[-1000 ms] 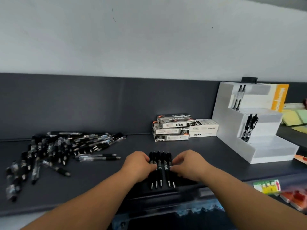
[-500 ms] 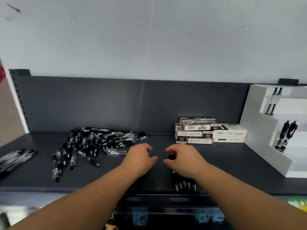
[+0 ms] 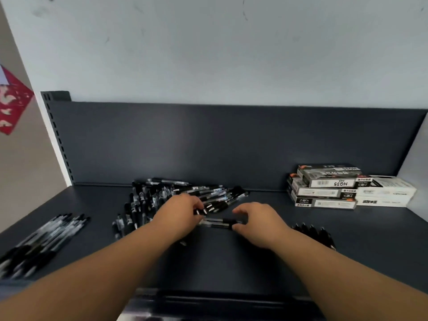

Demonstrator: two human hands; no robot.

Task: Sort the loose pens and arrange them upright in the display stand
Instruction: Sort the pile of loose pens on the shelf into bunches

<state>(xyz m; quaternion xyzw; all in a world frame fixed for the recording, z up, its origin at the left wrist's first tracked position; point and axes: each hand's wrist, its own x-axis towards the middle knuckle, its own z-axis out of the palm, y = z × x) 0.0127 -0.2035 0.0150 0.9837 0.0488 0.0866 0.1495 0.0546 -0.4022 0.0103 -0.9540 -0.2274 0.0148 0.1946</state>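
Both hands have left the little lined-up batch of pens and gone over to the loose pile, and the view has swung left, so the white display stand (image 3: 419,172) is now just a pale sliver at the 3 o'clock edge.

That lined-up batch (image 3: 312,230) sits at about 4 o'clock, partly hidden behind the right forearm. The big pile of pens (image 3: 159,195) is just past centre toward 10 o'clock, a proper jumble, nothing upright.

A single pen (image 3: 218,223) lies crosswise on the dark shelf (image 3: 231,262) right between the hands, at the pile's near edge. The left hand (image 3: 183,213) has its fingers curled down onto the pen's clear end and pinches it (bit blurry there, but that's how it reads). The right hand (image 3: 258,224) is half open in a C shape, thumb touching the black end, forefinger arched above it without contact.

Another row of pens (image 3: 46,237) lies flat at 8 o'clock. Stacked pen boxes (image 3: 324,188) sit against the back panel (image 3: 208,144) at 2 o'clock, with white boxes (image 3: 385,192) touching their right side. Some red paper decoration (image 3: 12,100) hangs at 10 o'clock.
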